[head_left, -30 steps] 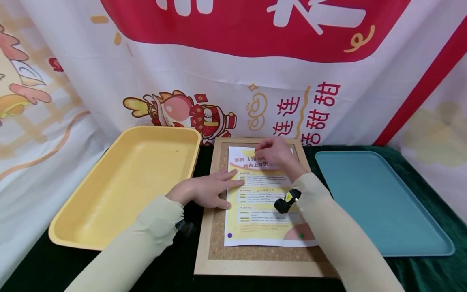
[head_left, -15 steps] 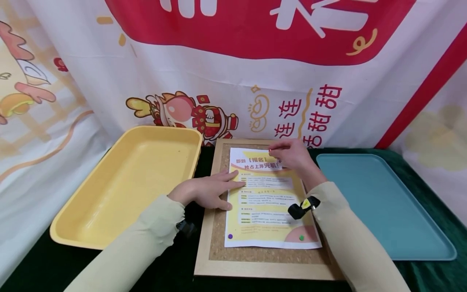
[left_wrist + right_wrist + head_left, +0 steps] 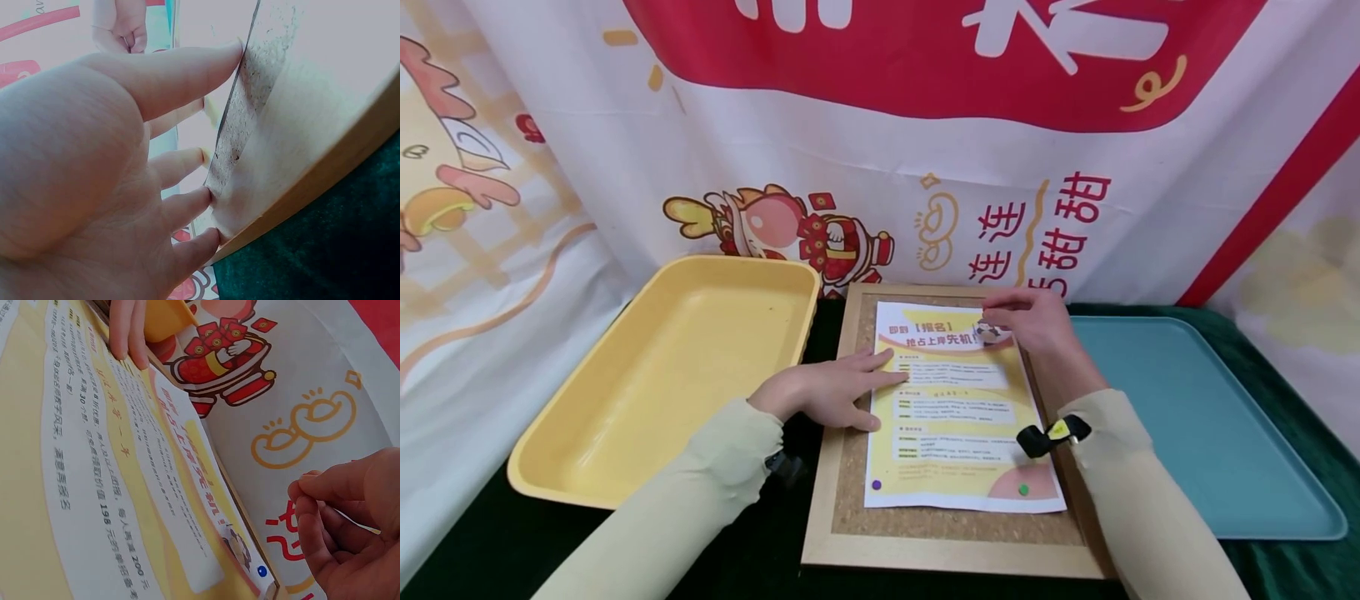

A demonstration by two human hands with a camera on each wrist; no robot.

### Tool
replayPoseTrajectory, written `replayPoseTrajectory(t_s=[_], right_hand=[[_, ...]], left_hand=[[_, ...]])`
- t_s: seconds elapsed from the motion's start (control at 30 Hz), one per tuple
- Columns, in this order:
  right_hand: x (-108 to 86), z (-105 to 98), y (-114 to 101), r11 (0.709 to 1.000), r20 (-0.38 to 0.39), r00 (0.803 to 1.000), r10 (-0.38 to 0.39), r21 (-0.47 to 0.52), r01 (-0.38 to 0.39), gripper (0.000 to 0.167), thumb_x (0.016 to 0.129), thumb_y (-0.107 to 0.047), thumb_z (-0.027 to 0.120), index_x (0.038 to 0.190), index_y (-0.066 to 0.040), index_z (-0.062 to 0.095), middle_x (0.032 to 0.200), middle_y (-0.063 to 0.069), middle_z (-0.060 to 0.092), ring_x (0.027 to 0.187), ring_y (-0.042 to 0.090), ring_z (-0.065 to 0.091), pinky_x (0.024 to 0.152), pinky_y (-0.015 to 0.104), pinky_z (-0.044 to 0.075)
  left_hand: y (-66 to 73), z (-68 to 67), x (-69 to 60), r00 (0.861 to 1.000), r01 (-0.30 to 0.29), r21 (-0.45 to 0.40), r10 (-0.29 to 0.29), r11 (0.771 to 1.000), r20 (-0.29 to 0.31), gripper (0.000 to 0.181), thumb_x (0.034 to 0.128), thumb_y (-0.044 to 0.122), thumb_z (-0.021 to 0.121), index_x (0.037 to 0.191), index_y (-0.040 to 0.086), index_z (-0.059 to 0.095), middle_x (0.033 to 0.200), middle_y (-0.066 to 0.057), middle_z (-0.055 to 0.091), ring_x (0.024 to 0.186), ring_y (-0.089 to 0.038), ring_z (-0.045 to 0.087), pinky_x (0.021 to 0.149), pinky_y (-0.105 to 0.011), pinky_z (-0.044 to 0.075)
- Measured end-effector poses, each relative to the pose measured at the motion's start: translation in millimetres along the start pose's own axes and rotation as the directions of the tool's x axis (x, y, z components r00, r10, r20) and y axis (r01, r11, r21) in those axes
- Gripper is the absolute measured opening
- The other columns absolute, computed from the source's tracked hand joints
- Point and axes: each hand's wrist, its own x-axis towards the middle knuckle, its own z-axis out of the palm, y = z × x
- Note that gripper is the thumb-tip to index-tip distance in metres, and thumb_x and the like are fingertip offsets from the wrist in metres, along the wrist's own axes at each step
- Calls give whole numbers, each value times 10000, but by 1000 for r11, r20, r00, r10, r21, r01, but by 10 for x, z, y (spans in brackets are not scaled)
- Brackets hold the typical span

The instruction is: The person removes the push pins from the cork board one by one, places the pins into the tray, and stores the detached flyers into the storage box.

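Observation:
A yellow-and-white printed sheet (image 3: 951, 423) lies on a wood-framed cork board (image 3: 958, 525). My left hand (image 3: 831, 392) rests with spread fingers across the sheet's left edge and the board. Above the sheet's upper right corner, my right hand (image 3: 1037, 329) has thumb and forefinger pinched together. A small red push pin showed at these fingertips half a second ago; now the fingers nearly hide it. A blue push pin (image 3: 262, 570) sits at the upper right corner. Purple (image 3: 876, 485) and green push pins (image 3: 1024, 490) are in the lower corners.
To the left of the board stands a deep yellow tray (image 3: 662, 367). A flat blue-green tray (image 3: 1195, 417) lies on the right. Dark green cloth (image 3: 1300, 558) covers the table, and a printed white-and-red banner (image 3: 820, 133) hangs behind the board.
My right hand has moved right along the sheet's top, from the heading to above the upper right corner, uncovering the printed heading. The left hand has stayed in place on the sheet.

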Motion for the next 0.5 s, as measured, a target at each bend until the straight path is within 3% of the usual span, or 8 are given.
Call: replayPoseTrajectory(t_s=[0.23,0.5], right_hand=[[-70,-77,47,997,-25,998,-62,-39,61,278,1048,-202,683,1287,-76,748,1366,123,661,1236,297,552,1048,449,497],[-80,-162,124,1000,-74,997,-12,-28,10,319,1046,-222,689,1334,-92,728,1446,116,622,1299,296,520,1062,415,507]], left_hand=[[-4,-3,-1,1000,-5,3,5,1000,1,742,1050,354,663,1694,262,307,1812,-70,62,1683,-351,-10,1347,-561,134],[-11,11,14,1000,6,14,-6,1000,4,745,1049,366,663,1695,279,301,1813,-50,63,1686,-336,-9,1350,-551,130]])
